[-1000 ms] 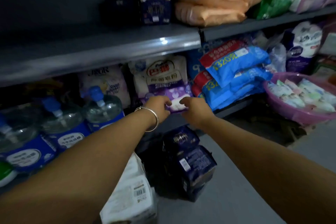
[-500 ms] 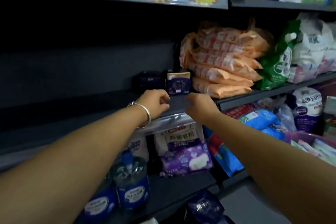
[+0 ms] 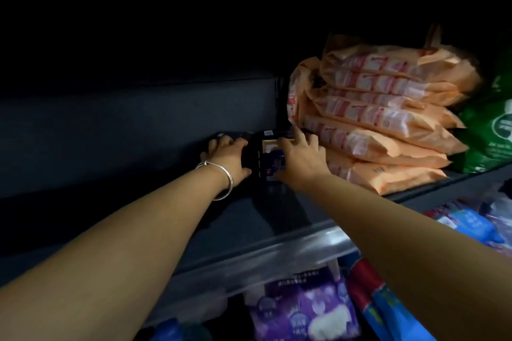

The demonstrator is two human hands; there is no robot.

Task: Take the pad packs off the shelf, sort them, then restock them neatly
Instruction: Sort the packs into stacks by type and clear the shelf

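Dark shelf (image 3: 138, 210): both hands flank pad pack (image 3: 273, 159) beside orange stack (image 3: 382, 119).

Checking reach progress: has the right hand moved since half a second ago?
Yes. The right hand went from the shelf's front edge deeper in, onto the dark pack.

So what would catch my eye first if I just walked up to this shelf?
Probably the tall stack of orange packs piled on the right of the dark shelf. Next, the two bare arms reaching in: the left hand, with a silver bangle at its wrist, and the right hand meet at small dark packs beside that stack.
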